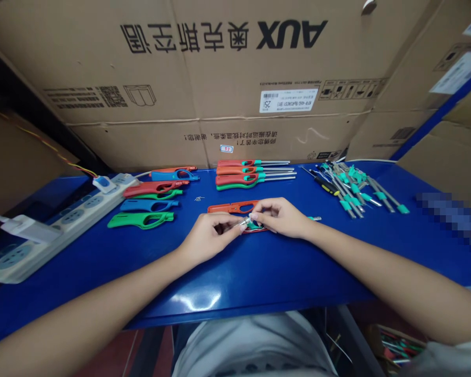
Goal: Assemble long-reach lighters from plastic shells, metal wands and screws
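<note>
Over the middle of the blue table, my left hand (206,238) pinches a small clear, silvery part (243,222) between thumb and fingers. My right hand (280,217) is closed in a pinch at the part's far end, and what lies between its fingertips is too small to name. Under both hands lies an open red lighter handle half (255,230) with a teal piece and thin wires in it, mostly covered by the fingers. Just behind them rests an orange lighter handle half (220,208). A metal tube end (314,218) shows past my right hand.
Lighter handles without tubes (141,220) lie at left beside a white power strip (70,212). Long-tubed lighters (239,178) are stacked at the back. Metal tubes with teal pieces (353,191) and a yellow-black screwdriver (326,186) lie right. A cardboard wall (227,68) closes the back.
</note>
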Demonstrator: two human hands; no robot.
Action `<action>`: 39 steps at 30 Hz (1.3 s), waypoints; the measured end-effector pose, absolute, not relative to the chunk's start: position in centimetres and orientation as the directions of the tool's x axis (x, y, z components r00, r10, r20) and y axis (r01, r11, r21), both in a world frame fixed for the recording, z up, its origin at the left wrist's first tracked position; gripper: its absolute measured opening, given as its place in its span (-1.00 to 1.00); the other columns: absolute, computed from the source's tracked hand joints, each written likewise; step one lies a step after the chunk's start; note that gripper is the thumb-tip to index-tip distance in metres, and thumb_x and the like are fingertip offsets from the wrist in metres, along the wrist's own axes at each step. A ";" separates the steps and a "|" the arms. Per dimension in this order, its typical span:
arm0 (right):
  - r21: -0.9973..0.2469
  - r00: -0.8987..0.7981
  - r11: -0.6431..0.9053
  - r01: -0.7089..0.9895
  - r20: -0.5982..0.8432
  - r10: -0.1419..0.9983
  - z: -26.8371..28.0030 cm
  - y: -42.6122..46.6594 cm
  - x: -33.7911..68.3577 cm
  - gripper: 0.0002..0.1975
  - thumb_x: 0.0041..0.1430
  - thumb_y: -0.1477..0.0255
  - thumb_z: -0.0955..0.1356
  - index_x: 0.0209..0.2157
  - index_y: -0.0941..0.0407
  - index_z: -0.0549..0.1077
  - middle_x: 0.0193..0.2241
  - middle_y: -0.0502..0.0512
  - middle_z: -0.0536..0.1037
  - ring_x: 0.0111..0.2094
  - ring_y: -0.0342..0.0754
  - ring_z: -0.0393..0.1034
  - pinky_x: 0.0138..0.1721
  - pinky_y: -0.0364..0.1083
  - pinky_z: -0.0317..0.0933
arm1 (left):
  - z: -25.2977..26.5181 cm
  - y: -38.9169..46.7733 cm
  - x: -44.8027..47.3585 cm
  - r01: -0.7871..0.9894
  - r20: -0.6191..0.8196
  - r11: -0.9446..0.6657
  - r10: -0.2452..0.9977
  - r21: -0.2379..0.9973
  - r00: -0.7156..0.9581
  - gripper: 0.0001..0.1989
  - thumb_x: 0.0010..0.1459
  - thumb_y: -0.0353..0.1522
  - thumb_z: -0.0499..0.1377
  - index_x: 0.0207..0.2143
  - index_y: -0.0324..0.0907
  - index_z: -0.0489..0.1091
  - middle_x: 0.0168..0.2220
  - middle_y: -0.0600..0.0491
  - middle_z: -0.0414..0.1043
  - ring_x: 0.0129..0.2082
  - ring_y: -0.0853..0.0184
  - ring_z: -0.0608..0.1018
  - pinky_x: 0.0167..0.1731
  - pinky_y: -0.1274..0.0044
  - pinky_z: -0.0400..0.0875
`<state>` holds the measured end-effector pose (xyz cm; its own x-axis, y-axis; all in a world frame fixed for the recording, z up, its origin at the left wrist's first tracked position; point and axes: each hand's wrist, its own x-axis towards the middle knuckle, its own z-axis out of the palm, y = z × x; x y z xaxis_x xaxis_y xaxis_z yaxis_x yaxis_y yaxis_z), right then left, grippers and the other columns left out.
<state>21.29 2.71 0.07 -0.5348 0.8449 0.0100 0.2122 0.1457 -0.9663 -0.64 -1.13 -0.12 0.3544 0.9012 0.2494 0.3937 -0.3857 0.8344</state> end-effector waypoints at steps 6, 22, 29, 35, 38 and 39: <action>-0.976 -0.536 0.096 0.194 -0.023 0.844 0.4 3.2 21.5 -0.49 -0.05 -0.01 0.50 -0.40 0.19 0.47 -0.56 -0.07 0.41 -0.55 -0.25 0.19 -0.52 -0.20 0.07 | -0.2 -1.0 -0.8 0.386 0.229 -0.353 0.915 0.852 0.332 -0.74 0.16 -0.24 0.30 -0.20 -0.23 0.65 -0.44 0.03 0.60 -0.58 0.45 0.37 -0.56 0.60 0.22; -0.971 -0.456 0.144 0.193 0.042 0.889 -0.4 2.8 21.0 -0.52 -0.06 0.01 0.50 -0.44 0.18 0.47 -0.58 -0.05 0.40 -0.60 -0.25 0.11 -0.56 -0.18 -0.04 | -0.8 -0.8 -0.4 0.341 0.255 -0.380 0.898 0.860 0.358 -0.75 0.19 -0.26 0.28 -0.15 -0.18 0.65 -0.35 0.01 0.64 -0.52 0.40 0.44 -0.51 0.58 0.27; -0.983 -0.446 0.136 0.121 0.068 0.892 0.2 3.4 21.5 -0.55 0.03 0.04 0.46 -0.35 0.17 0.48 -0.55 -0.05 0.45 -0.60 -0.24 0.19 -0.55 -0.18 0.06 | 0.4 -0.1 -1.7 0.460 0.296 -0.448 0.882 0.766 0.367 -0.78 0.21 -0.27 0.28 -0.14 -0.14 0.62 -0.22 0.01 0.65 -0.42 0.36 0.54 -0.41 0.55 0.38; -0.983 -0.380 0.153 0.096 0.106 0.919 0.2 3.9 22.3 -0.64 0.10 0.12 0.44 -0.30 0.15 0.47 -0.65 -0.18 0.26 -0.65 -0.25 0.03 -0.58 -0.18 -0.04 | 0.7 0.2 -2.6 0.576 0.412 -0.627 0.779 0.525 0.473 -0.84 0.20 -0.25 0.31 -0.20 -0.10 0.62 -0.25 0.03 0.61 -0.22 0.25 0.52 -0.15 0.44 0.39; -0.985 -0.381 0.151 0.087 0.107 0.919 0.2 4.0 22.3 -0.66 0.10 0.14 0.44 -0.31 0.15 0.47 -0.63 -0.16 0.29 -0.62 -0.25 0.09 -0.55 -0.17 0.03 | 0.6 0.1 -2.4 0.604 0.370 -0.635 0.772 0.482 0.516 -0.85 0.23 -0.26 0.29 -0.19 -0.08 0.61 -0.28 0.05 0.59 -0.27 0.27 0.51 -0.18 0.43 0.37; -0.984 -0.383 0.152 0.091 0.106 0.918 0.3 3.9 22.2 -0.66 0.10 0.14 0.44 -0.31 0.15 0.47 -0.61 -0.15 0.31 -0.61 -0.24 0.11 -0.54 -0.17 0.05 | 0.5 0.0 -2.4 0.604 0.356 -0.634 0.772 0.482 0.526 -0.85 0.23 -0.27 0.29 -0.18 -0.09 0.60 -0.28 0.05 0.58 -0.27 0.28 0.51 -0.19 0.44 0.37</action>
